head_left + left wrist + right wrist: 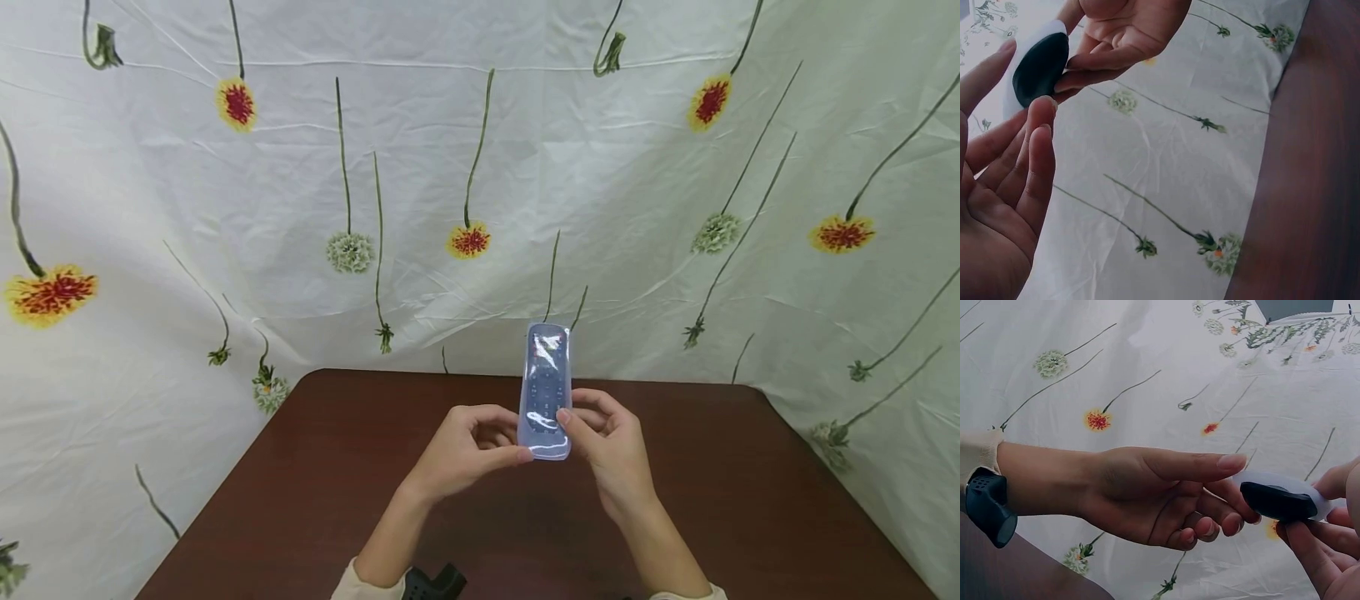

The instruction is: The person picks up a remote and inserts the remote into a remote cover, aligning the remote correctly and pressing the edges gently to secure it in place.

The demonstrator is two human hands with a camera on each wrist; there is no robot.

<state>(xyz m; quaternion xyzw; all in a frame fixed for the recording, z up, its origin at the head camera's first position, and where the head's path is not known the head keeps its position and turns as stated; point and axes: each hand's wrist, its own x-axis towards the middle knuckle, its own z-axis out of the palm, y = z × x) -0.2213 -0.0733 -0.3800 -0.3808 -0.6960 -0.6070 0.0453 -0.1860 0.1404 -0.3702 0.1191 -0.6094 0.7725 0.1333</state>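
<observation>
A dark remote control [547, 379] stands tilted up above the table, inside a translucent bluish sleeve [545, 448]. My left hand [468, 446] pinches its lower left side, thumb by the bottom corner. On the right side my right hand [609, 442] grips it, thumb on the front and fingers behind. From the left wrist, the dark end of the remote [1041, 69] shows framed by the pale sleeve. The right wrist view shows that same dark end [1277, 501] between the two hands.
The brown table [337, 467] has rounded far corners. Behind and beside it hangs a white cloth [420, 167] printed with flowers. A black device [433, 583] is strapped on the left wrist, next to a cream sleeve cuff [363, 583].
</observation>
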